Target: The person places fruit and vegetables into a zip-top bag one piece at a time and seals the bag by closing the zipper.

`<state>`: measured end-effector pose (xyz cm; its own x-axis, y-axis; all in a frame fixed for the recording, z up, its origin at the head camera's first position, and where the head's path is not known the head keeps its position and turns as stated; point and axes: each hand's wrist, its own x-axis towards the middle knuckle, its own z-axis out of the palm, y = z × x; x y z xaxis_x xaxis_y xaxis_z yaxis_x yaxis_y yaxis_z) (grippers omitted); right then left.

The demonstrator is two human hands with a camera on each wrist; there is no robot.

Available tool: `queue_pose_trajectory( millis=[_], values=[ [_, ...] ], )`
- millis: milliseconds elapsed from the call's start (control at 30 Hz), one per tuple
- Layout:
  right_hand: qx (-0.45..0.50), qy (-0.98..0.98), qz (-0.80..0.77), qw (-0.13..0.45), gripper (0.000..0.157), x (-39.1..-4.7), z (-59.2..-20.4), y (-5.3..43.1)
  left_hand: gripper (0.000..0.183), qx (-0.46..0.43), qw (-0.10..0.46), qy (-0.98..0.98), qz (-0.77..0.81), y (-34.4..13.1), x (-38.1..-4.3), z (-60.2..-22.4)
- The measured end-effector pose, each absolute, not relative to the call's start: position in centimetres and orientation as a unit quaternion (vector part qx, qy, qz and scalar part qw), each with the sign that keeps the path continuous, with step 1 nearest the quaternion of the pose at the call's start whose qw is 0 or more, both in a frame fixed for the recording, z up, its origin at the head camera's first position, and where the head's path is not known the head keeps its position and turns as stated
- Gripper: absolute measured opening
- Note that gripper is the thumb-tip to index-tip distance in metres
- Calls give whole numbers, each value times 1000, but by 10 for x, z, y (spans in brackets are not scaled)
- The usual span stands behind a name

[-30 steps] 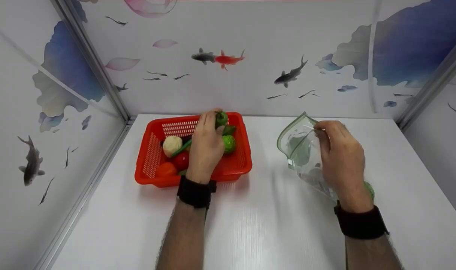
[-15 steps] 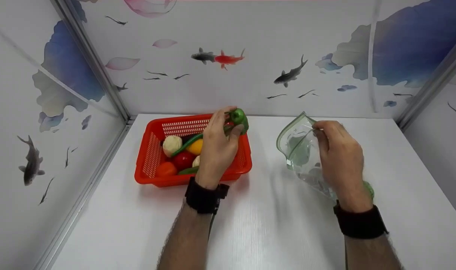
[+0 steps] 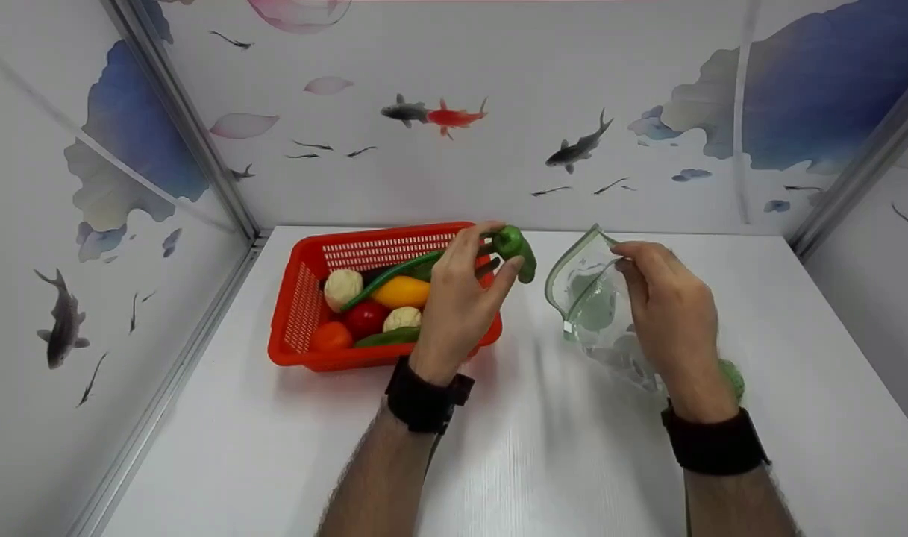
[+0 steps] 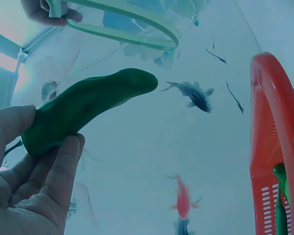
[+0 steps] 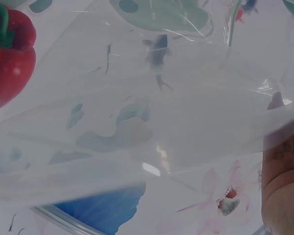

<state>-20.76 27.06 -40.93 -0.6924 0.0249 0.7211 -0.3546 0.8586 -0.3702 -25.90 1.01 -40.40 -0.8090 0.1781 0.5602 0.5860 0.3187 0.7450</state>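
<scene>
So the 2 hands are well apart, both forearms reaching forward. The left hand (image 3: pixel 457 298) pinches a glossy, elongated green pepper (image 3: pixel 519 253), thumb on 1 side, fingers on the other, up between the hands. The red perforated plastic basket (image 3: pixel 282 349) sits under and left of that hand. The right hand (image 3: pixel 670 313) pinches the rim of a clear zip-top plastic bag (image 3: pixel 594 302). Left wrist view gets the pepper's whole curved length; head view foreshortens it.

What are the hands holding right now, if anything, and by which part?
Left hand: a green pepper, gripped at its stem end. Right hand: a clear zip bag, pinched at the rim of its mouth.
</scene>
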Motion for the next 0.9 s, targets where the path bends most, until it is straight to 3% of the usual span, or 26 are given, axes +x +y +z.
queue_pose_trajectory(
  millis=[433,633,900],
  values=[
    [130,-879,221,402,18,-207,-408,270,47,-261,170,-776,-548,25,-255,-410],
    [159,-867,179,438,18,-207,-408,270,45,-275,138,-775,-553,30,-254,-414],
    [160,-866,174,440,17,-208,-408,271,41,-308,86,-790,-523,31,-255,-418]
  ],
)
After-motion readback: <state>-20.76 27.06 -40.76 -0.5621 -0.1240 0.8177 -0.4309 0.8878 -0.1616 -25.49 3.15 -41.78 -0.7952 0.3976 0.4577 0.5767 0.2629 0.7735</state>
